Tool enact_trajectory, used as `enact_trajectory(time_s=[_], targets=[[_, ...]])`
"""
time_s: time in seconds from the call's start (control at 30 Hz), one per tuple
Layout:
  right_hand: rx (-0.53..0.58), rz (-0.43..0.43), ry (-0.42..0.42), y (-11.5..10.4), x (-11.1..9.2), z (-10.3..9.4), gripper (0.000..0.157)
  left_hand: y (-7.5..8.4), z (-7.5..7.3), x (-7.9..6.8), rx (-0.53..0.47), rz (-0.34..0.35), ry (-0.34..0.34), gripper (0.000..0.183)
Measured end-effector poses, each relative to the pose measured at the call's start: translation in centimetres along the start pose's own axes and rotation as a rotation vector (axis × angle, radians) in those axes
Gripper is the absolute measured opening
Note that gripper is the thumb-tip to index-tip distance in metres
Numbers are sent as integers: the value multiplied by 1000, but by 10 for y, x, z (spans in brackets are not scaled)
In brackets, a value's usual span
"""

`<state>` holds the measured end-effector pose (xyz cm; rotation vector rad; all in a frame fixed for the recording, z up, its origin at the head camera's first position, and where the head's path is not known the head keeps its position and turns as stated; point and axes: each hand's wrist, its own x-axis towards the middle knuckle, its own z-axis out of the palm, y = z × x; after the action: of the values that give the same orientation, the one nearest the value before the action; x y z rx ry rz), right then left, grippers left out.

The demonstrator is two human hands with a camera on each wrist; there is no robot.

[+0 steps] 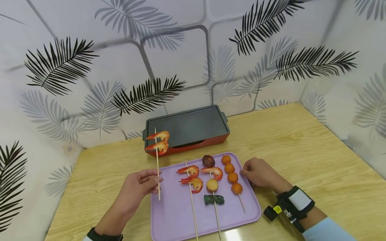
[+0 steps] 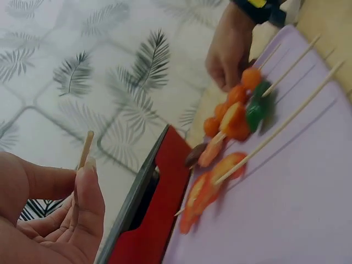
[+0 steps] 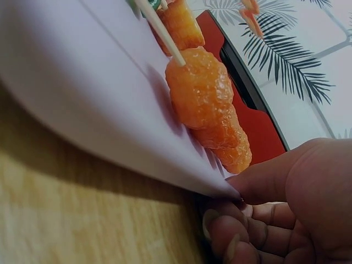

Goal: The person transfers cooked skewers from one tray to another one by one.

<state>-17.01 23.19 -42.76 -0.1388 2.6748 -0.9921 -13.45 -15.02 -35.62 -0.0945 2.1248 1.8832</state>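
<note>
My left hand (image 1: pixel 141 185) pinches the stick of a shrimp skewer (image 1: pixel 157 147) between thumb and fingers. It is raised over the left side of the purple tray (image 1: pixel 172 214), its two shrimp overlapping the grill pan in the head view. The stick's blunt end (image 2: pixel 87 146) pokes out above the thumb in the left wrist view. At the tray's right edge, my right hand (image 1: pixel 260 172) grips the rim, thumb on top and fingers curled beneath. On the tray lie another shrimp skewer (image 1: pixel 193 184), a mixed skewer (image 1: pixel 212 185) and a skewer of orange balls (image 1: pixel 232 178).
Behind the tray, a red grill pan (image 1: pixel 187 125) with a dark flat top stands against the leaf-patterned wall (image 1: pixel 187 60). The wooden table (image 1: pixel 289 140) extends to both sides. A strapped wrist device (image 1: pixel 289 207) sits on the right forearm, close to the table.
</note>
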Motion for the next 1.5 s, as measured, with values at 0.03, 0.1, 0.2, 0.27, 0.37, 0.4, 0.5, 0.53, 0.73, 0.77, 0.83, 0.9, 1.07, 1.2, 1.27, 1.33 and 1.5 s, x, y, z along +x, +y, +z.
enact_trajectory(time_s=[0.03,0.1,0.2,0.27,0.37,0.4,0.5,0.53,0.73,0.77,0.83,0.9,1.07,1.2,1.27,1.33,1.5], targets=[[1,3,-2,0,0,-1,16,-3,2,-6,-7,-7,-1,35],[-4,7,-2,2,0,-4,16,-9,8,-16,-21,-19,-10,36],[-2,22,-4,3,-2,-8,15,-15,17,-27,-17,-33,-22,37],[1,24,-7,5,-3,-10,15,-18,22,-33,-9,-55,-20,37],[4,22,-11,6,-3,-10,15,-25,28,-43,13,-82,-35,34],[4,20,-12,6,-3,-10,16,-28,29,-46,13,-92,-44,34],[-3,20,-9,6,-2,-10,16,-39,33,-52,1,-117,-81,33],[-6,17,-7,6,-2,-10,16,-42,34,-54,-5,-123,-89,33],[-14,7,-1,7,0,-11,17,-64,36,-52,-36,-133,-97,34],[-16,6,1,7,0,-12,17,-67,37,-51,-41,-137,-100,34],[-18,7,4,7,0,-12,17,-74,38,-49,-52,-149,-100,33],[-17,4,3,7,0,-12,17,-79,40,-48,-46,-163,-91,31],[-9,6,-7,8,-1,-11,16,-85,40,-48,-6,-182,-40,27],[-14,11,-4,7,-1,-12,16,-85,37,-47,30,-163,-40,25],[-15,13,-5,7,-1,-12,16,-84,37,-46,55,-143,-54,25],[-12,18,-8,7,-2,-12,16,-83,35,-45,94,-117,-69,26],[-8,32,-16,6,-3,-11,16,-79,34,-43,229,-66,-71,24]])
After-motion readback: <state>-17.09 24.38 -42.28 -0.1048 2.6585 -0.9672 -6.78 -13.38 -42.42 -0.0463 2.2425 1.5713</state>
